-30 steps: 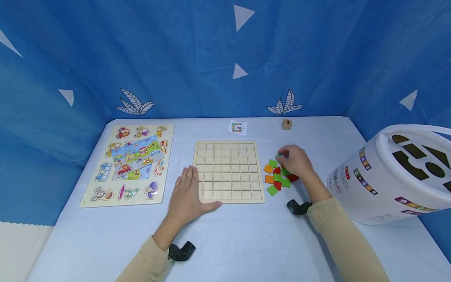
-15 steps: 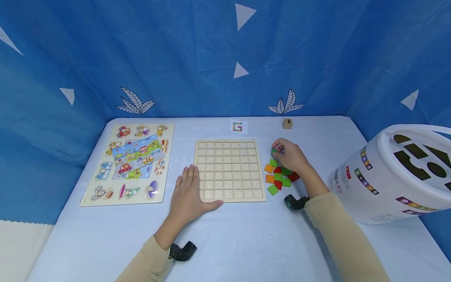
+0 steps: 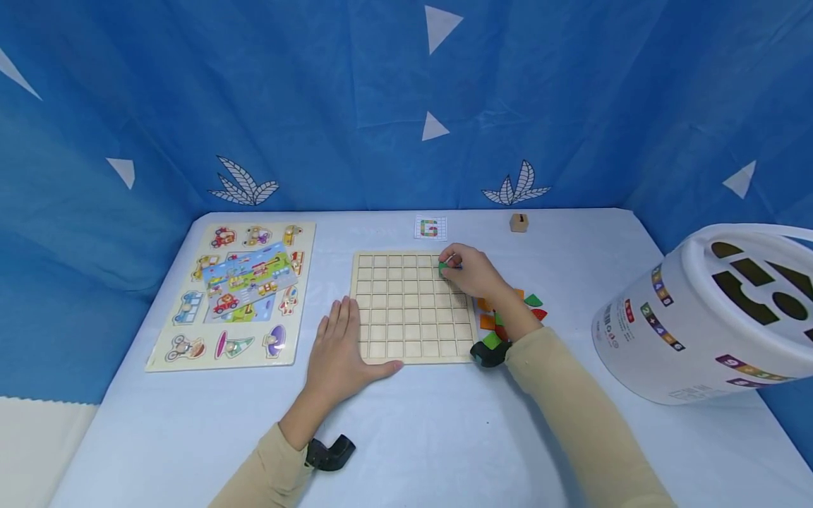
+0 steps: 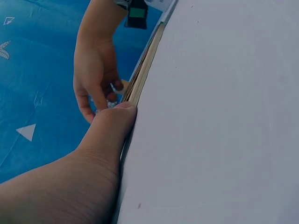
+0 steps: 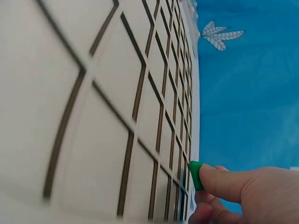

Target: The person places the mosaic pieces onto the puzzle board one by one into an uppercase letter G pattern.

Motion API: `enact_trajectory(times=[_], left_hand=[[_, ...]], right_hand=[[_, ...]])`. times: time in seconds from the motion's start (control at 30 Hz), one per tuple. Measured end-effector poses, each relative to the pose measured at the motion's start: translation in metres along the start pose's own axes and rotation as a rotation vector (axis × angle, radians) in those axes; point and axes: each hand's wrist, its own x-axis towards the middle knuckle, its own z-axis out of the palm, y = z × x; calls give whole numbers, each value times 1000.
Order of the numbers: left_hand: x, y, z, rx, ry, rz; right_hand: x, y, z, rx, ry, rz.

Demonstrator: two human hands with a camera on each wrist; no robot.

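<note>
A wooden grid board (image 3: 404, 310) lies flat in the middle of the table. My left hand (image 3: 338, 349) rests with straight fingers along its left edge, thumb at the front edge; in the left wrist view the thumb (image 4: 110, 126) touches the board's side. Over the board's far right corner, my right hand (image 3: 473, 271) pinches a small green tile (image 5: 196, 175) between thumb and fingertips. To the board's right lie loose tiles (image 3: 488, 322) in orange, green and red, partly hidden under the right forearm.
A small pattern card (image 3: 430, 228) and a wooden cube (image 3: 519, 223) sit behind the board. At left lies a picture puzzle board (image 3: 161, 353) with printed cards (image 3: 250, 279) on it. A large white bucket (image 3: 660, 339) stands at right.
My right hand has moved left from the loose tiles to the board's far right corner, carrying the green tile. The left hand has stayed in place.
</note>
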Motion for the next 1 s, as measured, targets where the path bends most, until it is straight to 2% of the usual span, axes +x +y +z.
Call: enact_trajectory(times=[0.2, 0.4, 1.0], left_hand=[[0, -1, 1, 2, 7, 2], [0, 0, 1, 14, -11, -9], [0, 2, -2, 18, -38, -19]], right_hand=[[8, -12, 17, -1, -10, -37], [10, -18, 26, -32, -10, -39], [1, -20, 25, -169, -18, -101]])
